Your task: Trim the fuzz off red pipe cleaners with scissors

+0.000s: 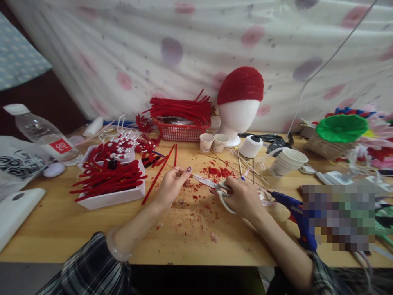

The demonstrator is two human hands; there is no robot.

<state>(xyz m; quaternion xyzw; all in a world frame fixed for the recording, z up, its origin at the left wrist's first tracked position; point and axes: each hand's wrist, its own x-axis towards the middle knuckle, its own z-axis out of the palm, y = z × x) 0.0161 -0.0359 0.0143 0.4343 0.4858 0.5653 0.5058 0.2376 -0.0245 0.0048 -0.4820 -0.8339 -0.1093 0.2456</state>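
My left hand (173,184) is closed in a pinch over the table, with a thin wire-like strand (172,167) between thumb and fingers. In my right hand (245,198) is a pair of scissors (225,200) with pale handles, my fingers wrapped round the loops. The blades point left, and their tips reach close to my left fingertips by the strand's end. Whether the blades touch the strand is too small to tell. Red fluff clippings (218,173) lie scattered behind and beneath the scissors. Beside my left hand rests a red pipe cleaner (153,186).
At left stand a white box (113,198) of bent red pipe cleaners and a plastic bottle (46,133). Behind are a red basket (181,132), a white mannequin head (238,116), paper cups (206,142) and a thread cone (251,146). A blue glue gun (296,213) lies right.
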